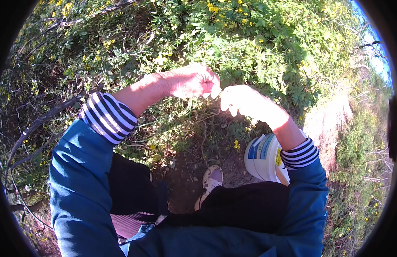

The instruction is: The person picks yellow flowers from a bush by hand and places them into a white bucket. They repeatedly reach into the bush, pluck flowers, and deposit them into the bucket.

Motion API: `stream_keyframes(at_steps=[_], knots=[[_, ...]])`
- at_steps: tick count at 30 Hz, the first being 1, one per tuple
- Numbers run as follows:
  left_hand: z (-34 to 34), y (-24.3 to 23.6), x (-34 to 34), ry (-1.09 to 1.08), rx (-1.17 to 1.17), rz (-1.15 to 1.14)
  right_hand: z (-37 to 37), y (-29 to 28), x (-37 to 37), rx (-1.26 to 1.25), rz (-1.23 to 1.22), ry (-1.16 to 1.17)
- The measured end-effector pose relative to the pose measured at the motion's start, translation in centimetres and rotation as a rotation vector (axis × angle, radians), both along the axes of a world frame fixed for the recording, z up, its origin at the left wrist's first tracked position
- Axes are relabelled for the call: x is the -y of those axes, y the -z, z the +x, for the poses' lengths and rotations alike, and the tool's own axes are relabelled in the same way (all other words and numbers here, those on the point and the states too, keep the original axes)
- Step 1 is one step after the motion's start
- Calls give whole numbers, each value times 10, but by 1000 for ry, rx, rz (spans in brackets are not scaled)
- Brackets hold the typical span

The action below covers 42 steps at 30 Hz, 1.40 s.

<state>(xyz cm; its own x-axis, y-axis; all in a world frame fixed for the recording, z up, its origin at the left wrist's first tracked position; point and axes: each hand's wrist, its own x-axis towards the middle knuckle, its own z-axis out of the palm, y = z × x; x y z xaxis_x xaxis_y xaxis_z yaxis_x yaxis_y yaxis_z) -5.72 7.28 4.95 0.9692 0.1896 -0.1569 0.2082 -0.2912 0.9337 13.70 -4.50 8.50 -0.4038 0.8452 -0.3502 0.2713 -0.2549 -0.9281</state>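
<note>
My left hand (197, 81) and my right hand (241, 99) meet in front of me, fingertips nearly touching, over low green plants. Fingers on both hands are curled and pinched together. Strong sunlight washes out the fingertips, so anything small between them cannot be made out. Leafy plants (258, 60) with small yellow flowers (212, 7) grow just beyond the hands. Below my right forearm stands a white bucket (251, 163) with a blue printed label. Something yellow (278, 157) shows inside it, and a light brown strip (282, 175) lies at its opening, partly hidden by my sleeve.
Bare woody branches (46, 115) reach in from the left. Under me is brown soil (181, 182), with my light-coloured shoe (213, 177) on it. A sunlit pale patch of ground (329, 122) lies beyond the bucket, with dry twigs and grass farther right.
</note>
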Motion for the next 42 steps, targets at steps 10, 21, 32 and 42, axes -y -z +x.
stream_keyframes(at_steps=[10, 21, 32, 42], knots=[[2, -4, 8, 19, 264, -470, 1, -9, 10, -82, -272, 1], [2, -3, 14, 85, 187, -514, -10, -16, 23, 127, 161, -65], [9, -11, 27, 127, 241, -550, 9, -35, 26, 41, -1, -179], [8, -15, 32, 173, 304, -380, 8, -36, 37, 115, -271, -113]])
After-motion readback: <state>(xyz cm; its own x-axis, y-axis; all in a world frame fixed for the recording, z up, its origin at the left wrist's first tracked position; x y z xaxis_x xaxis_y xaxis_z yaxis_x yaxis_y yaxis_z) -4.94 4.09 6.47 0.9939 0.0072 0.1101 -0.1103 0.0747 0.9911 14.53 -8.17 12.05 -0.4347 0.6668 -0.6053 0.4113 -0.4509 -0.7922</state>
